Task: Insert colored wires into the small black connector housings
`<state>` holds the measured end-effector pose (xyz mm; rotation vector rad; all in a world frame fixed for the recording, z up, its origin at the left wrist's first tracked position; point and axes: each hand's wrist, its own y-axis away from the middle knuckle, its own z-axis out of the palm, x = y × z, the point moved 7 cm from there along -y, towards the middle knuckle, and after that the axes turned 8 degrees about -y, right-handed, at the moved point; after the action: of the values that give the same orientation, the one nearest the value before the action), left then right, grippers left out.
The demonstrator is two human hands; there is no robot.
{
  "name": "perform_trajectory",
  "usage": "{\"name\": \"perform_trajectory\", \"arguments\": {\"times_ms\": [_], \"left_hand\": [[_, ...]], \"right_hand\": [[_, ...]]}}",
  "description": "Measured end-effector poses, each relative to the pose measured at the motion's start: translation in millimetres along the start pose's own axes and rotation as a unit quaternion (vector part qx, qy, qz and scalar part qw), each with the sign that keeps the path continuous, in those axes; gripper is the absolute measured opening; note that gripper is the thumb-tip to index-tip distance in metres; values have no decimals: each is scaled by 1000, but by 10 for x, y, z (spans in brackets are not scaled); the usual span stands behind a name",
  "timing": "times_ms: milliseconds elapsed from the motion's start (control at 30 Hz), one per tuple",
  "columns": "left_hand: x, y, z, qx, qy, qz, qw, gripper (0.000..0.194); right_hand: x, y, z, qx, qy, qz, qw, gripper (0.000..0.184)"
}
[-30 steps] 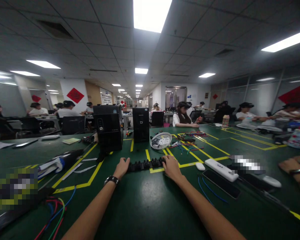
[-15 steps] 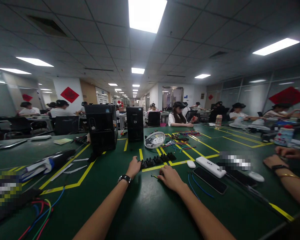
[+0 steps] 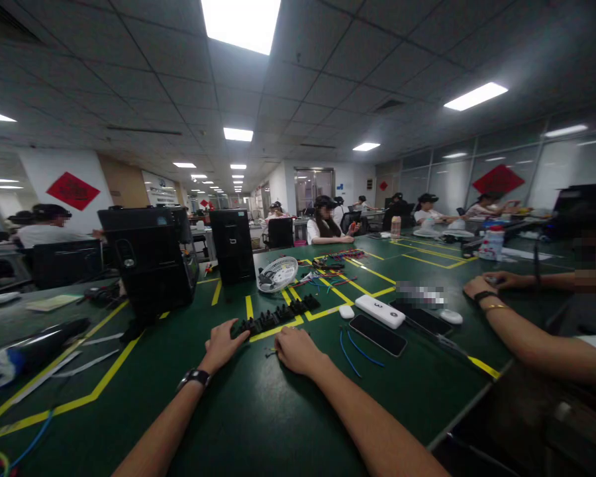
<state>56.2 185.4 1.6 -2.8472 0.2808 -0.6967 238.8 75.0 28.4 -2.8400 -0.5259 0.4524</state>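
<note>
A row of small black blocks [image 3: 278, 317] lies on the green table, along a yellow tape line. My left hand [image 3: 223, 346], with a dark watch on its wrist, is beside the row's left end. Its thumb and forefinger are apart, the thumb tip close to the nearest block; whether it touches is unclear. My right hand [image 3: 298, 349] rests on the table just in front of the row, fingers curled. At its fingertips shows a small thin greenish piece [image 3: 271, 354], too small to name. What the curled fingers hold is hidden.
Two black computer cases [image 3: 146, 262] and a white oval basket [image 3: 277, 274] stand behind. Loose coloured wires [image 3: 335, 278] lie beyond. To the right are a white power bank [image 3: 380, 311], a phone [image 3: 377, 335], blue wires [image 3: 350, 354] and a co-worker's hands [image 3: 479, 286].
The view has turned right, so the table's things sit further left. My left hand has drawn back slightly from the blocks, its fingers spreading. My right hand stays curled by the row.
</note>
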Motion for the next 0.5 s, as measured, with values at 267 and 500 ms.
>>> {"name": "perform_trajectory", "arguments": {"times_ms": [267, 500], "left_hand": [[162, 114, -38, 7, 82, 76, 994, 48], [355, 598, -90, -51, 445, 60, 892, 63]], "right_hand": [[64, -52, -52, 55, -30, 42, 997, 21], [-68, -69, -70, 119, -185, 53, 974, 23]]}}
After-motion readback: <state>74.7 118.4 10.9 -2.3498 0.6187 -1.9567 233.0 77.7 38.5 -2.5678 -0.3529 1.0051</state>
